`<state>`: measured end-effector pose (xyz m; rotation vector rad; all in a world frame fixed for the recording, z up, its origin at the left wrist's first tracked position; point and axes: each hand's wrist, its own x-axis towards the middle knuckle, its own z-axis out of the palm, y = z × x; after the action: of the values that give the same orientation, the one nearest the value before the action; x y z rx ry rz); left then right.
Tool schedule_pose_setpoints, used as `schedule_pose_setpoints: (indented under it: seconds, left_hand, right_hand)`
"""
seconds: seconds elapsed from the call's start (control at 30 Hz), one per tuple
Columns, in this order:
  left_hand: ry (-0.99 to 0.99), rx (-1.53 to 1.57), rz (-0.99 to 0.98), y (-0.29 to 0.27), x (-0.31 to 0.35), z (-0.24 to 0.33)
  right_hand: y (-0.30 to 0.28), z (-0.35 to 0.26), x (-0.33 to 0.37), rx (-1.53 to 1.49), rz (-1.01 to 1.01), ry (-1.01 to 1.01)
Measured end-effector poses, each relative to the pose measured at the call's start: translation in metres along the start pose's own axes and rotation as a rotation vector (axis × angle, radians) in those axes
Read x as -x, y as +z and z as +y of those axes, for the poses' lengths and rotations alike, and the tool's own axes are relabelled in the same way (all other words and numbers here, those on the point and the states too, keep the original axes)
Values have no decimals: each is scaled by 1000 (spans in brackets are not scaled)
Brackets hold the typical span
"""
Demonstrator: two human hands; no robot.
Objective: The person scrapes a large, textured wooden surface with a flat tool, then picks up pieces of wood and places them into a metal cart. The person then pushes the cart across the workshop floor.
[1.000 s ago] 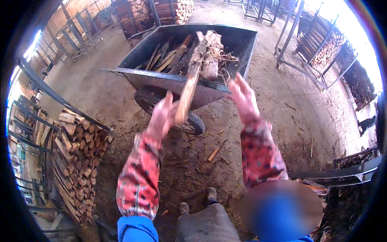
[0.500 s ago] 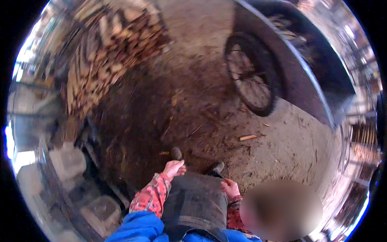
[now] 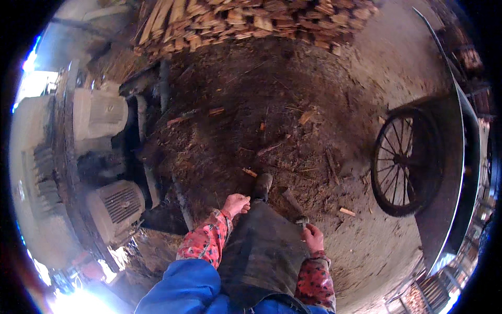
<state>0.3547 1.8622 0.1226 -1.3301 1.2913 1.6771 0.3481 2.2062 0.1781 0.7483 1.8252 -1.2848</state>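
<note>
A dark, worn apron hangs from my waist and spreads out between my two hands. My left hand is closed, its thumb and fingers pinching at the apron's far left corner. On the opposite edge, my right hand has its fingers curled in at the right corner. Red patterned cuffs and blue sleeves cover my arms. Beyond the apron a brown boot shows on the dirt floor; part of the other foot may show beside my right hand, but it is unclear.
Split firewood is stacked in a pile at the far side. To the right stands a cart with a spoked wheel and a metal-edged body. Machinery with a ribbed motor lines the left. Wood scraps and debris litter the floor.
My view has turned left: the firewood pile and cart now sit farther right, and more of the machinery shows. Both hands stay at the apron's corners.
</note>
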Motion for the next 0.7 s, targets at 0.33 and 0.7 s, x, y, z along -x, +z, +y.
schedule_pose_setpoints:
  seconds: [0.33,0.7]
  left_hand:
    - [-5,141,133,-10,19,4]
    - [61,296,107,84,39,-8]
  right_hand:
    - [17,-34,-54,60,-178,-72]
    - [-83,-19,-131,130,-152,-116]
